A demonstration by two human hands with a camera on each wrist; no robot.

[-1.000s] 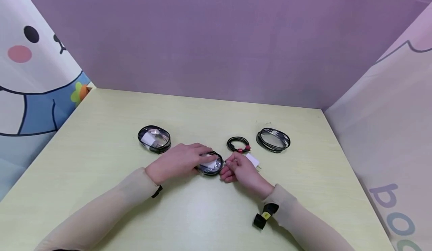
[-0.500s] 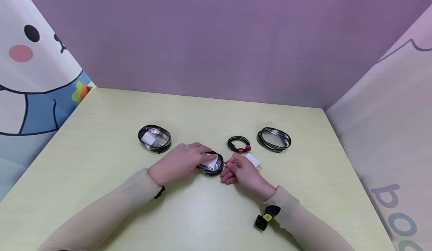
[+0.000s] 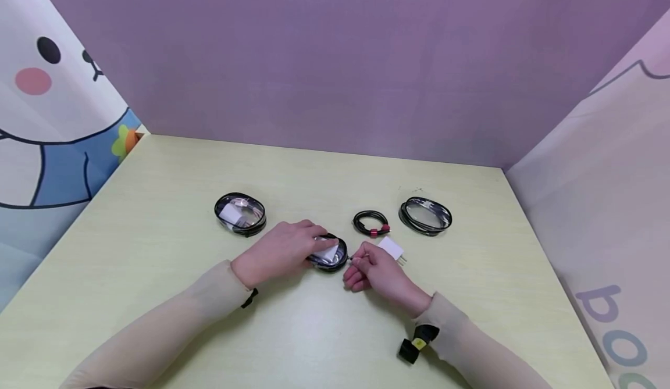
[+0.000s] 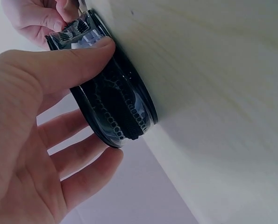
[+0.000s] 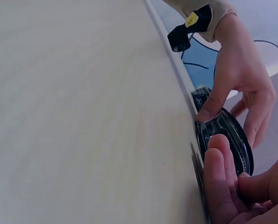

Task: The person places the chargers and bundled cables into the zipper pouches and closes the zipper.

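Observation:
A clear round pouch with black trim [image 3: 335, 260] sits mid-table with a white block showing inside. My left hand [image 3: 285, 249] grips it from the left, thumb on the near side and fingers across the top and far side. In the left wrist view the thumb presses on the dark side of the pouch [image 4: 122, 102]. My right hand [image 3: 378, 270] is at the pouch's right edge, thumb and forefinger pinching a small thin piece there that looks like a zipper pull [image 3: 350, 257]. The fingers hide most of it. Behind the right hand lies a white charger plug [image 3: 391, 247] with its prongs showing.
Farther back are a coiled black cable [image 3: 361, 217] with red ties and, right of it, another clear black-trimmed pouch [image 3: 425, 214]. A similar pouch [image 3: 239, 214] holding a white block and a cable lies left of my left hand. A purple wall backs the table.
My right hand has shifted slightly toward me, still pinching at the pouch's edge. The left hand keeps its hold, and the other things stay where they were.

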